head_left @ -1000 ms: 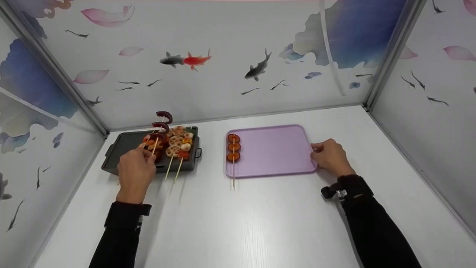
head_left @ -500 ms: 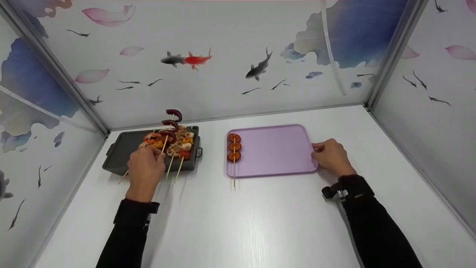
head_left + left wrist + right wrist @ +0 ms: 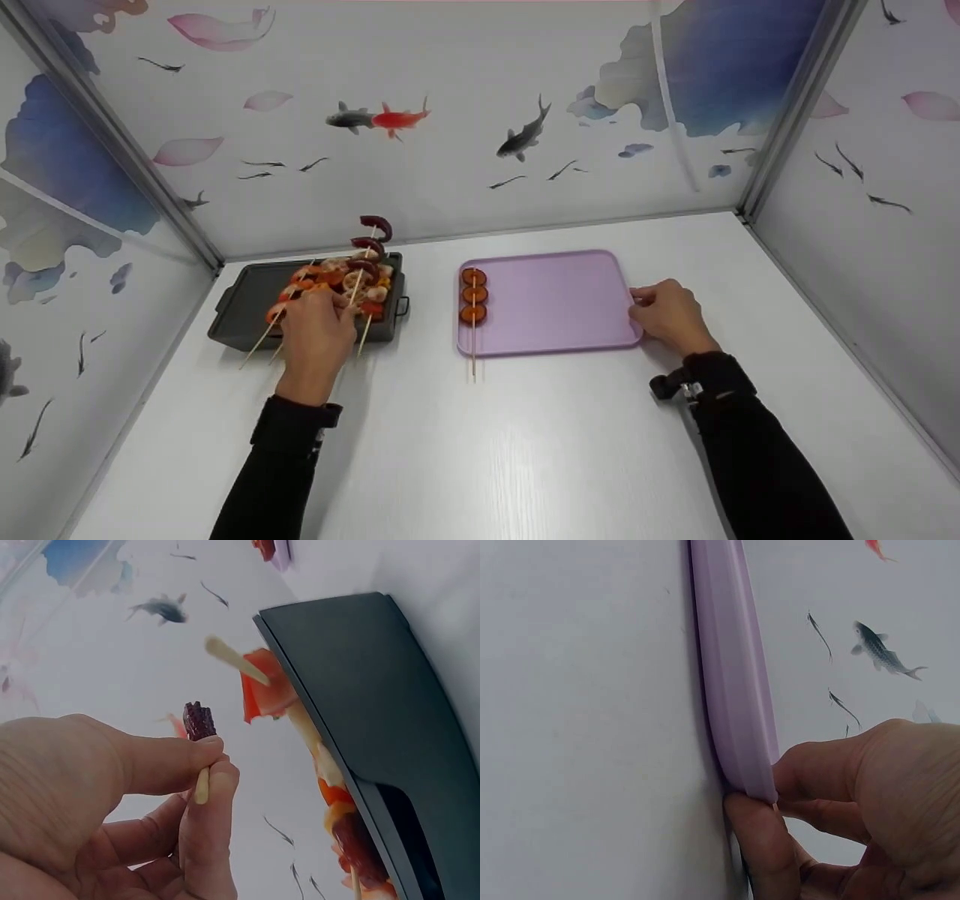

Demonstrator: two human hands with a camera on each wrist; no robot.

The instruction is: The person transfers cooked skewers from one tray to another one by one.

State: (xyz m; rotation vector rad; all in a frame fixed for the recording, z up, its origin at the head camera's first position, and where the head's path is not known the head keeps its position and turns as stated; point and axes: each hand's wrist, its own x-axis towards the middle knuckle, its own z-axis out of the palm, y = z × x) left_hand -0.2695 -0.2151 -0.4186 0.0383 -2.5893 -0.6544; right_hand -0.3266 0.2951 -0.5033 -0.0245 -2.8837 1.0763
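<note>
My left hand (image 3: 319, 341) pinches the bare stick end of a skewer of curled, dark red sausage pieces (image 3: 367, 245) between thumb and forefinger. The skewer is raised and tilted, its pieces overlapping the right side of the dark grill (image 3: 240, 300) in the head view. In the left wrist view, thumb and fingertip close on the stick (image 3: 202, 786), with a dark red piece (image 3: 198, 720) just beyond. My right hand (image 3: 671, 315) grips the right edge of the lilac tray (image 3: 555, 300), thumb and finger at its rim (image 3: 739, 690). On the tray's left side lies a skewer of three round orange-brown slices (image 3: 473, 295).
Several skewers with lotus root slices and red and yellow pieces (image 3: 375, 304) lie on the grill, their sticks jutting over its front edge. A small wire handle (image 3: 403, 306) sticks out on its right. White printed panels (image 3: 450, 210) enclose the table at the back and sides.
My left hand has carried the sausage skewer rightward across the grill, uncovering the sticks on its left side. My right hand has stayed on the tray's edge.
</note>
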